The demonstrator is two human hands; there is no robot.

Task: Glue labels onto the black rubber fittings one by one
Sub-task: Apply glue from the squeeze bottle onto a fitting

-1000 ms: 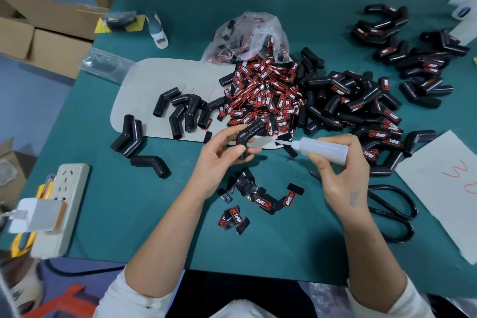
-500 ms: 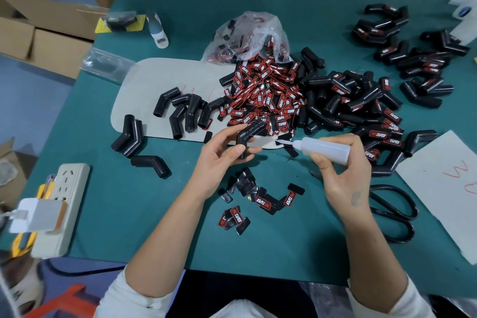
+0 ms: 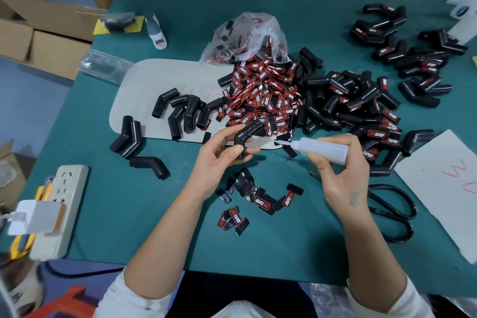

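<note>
Holding a bent black rubber fitting [image 3: 246,135] in my left hand [image 3: 219,160], I have my thumb and fingers curled round its lower leg while the upper leg points up and to the right, above the green table [image 3: 154,214]. My right hand [image 3: 340,170] is wrapped round a white glue bottle [image 3: 322,148], which lies nearly level with its thin nozzle aimed left toward the fitting; the tip is close to it, but I cannot tell whether it touches. Just below my hands a small scatter of red-and-black labels [image 3: 260,201] lies on the table. Behind the fitting is a big heap of the same labels [image 3: 263,95], spilling from a clear plastic bag [image 3: 247,36]. To the left of that heap, plain fittings [image 3: 180,111] lie on a pale mat [image 3: 144,85] and beside it. To the right lies a pile of fittings with labels on them [image 3: 361,108]. Black scissors [image 3: 395,209] lie near my right wrist.
</note>
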